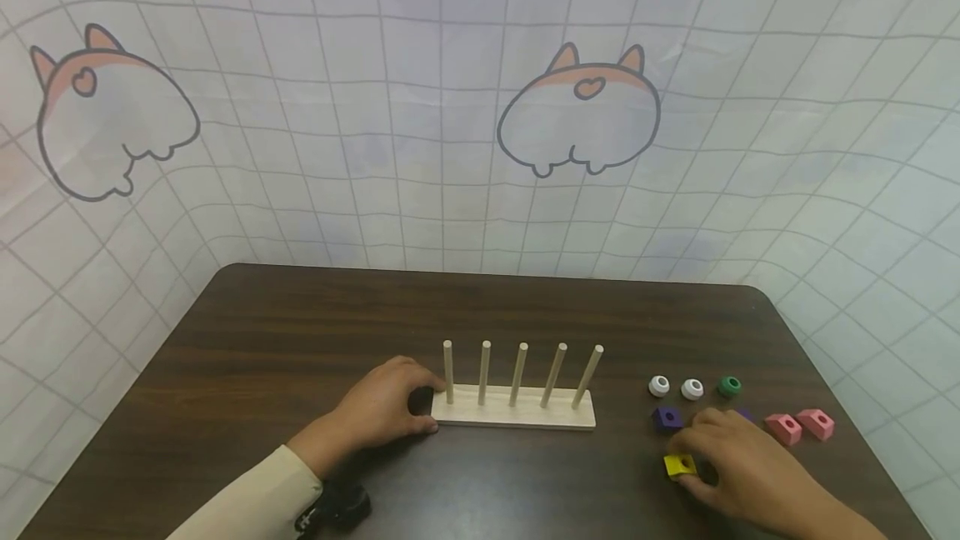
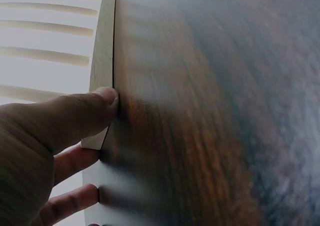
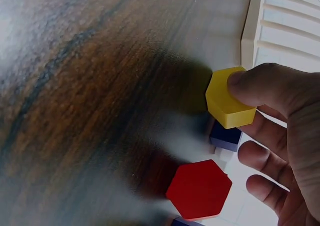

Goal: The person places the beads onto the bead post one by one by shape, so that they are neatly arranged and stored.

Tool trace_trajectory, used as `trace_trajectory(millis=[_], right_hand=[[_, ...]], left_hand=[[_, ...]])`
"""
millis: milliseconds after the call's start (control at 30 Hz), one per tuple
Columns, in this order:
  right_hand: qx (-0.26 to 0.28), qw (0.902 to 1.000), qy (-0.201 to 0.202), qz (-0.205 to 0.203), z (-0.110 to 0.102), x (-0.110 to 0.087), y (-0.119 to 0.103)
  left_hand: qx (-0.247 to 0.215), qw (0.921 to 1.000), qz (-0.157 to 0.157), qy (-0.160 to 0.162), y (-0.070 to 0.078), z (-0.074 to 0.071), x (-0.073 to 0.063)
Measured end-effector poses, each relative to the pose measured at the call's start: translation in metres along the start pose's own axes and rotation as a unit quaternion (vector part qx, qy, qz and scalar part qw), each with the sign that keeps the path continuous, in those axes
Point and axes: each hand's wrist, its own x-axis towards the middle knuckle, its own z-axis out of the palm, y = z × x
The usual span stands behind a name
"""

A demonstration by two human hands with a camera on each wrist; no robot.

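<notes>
A pale wooden peg stand [image 1: 517,417] with several upright pegs sits mid-table. My left hand [image 1: 384,408] holds its left end, the thumb on the front edge and fingers behind, as the left wrist view shows. Over on the right, my right hand [image 1: 742,465] pinches a yellow block [image 1: 679,465] with a hole in its top. The right wrist view shows the thumb on the side of this yellow block [image 3: 227,100]. Beside that hand is a red six-sided block [image 3: 200,190], which the hand hides in the head view.
Beyond the right hand lie a purple block [image 1: 667,418], two white beads [image 1: 659,387] and a green bead [image 1: 729,387]. Two pink blocks [image 1: 783,428] lie farther right. Another purple piece [image 1: 745,414] is partly covered. A dark strapped object [image 1: 341,507] is at the left wrist.
</notes>
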Motion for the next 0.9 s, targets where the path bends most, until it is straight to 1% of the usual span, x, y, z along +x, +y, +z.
trace_trajectory(millis=[100, 233, 433, 600, 733, 900], right_hand=[[0.001, 1.0, 0.005, 0.005, 0.001, 0.0, 0.0], [-0.01, 0.9998, 0.015, 0.006, 0.001, 0.002, -0.001], [-0.025, 0.9996, 0.011, 0.01, -0.002, 0.016, -0.003], [-0.013, 0.9989, 0.009, 0.045, -0.007, 0.032, -0.006], [0.006, 0.9971, 0.004, 0.076, -0.014, 0.045, -0.008], [-0.003, 0.9958, 0.008, 0.091, -0.023, 0.064, -0.009]], left_hand=[[-0.002, 1.0, -0.005, 0.0, 0.0, 0.0, 0.0], [-0.001, 1.0, -0.009, 0.002, 0.0, 0.001, 0.001], [-0.001, 0.9998, -0.021, 0.002, 0.001, 0.002, 0.001], [-0.004, 0.9992, -0.039, -0.003, 0.001, 0.002, 0.001], [-0.004, 0.9989, -0.046, -0.009, 0.001, 0.001, 0.002], [0.001, 0.9987, -0.049, -0.015, 0.003, -0.001, 0.004]])
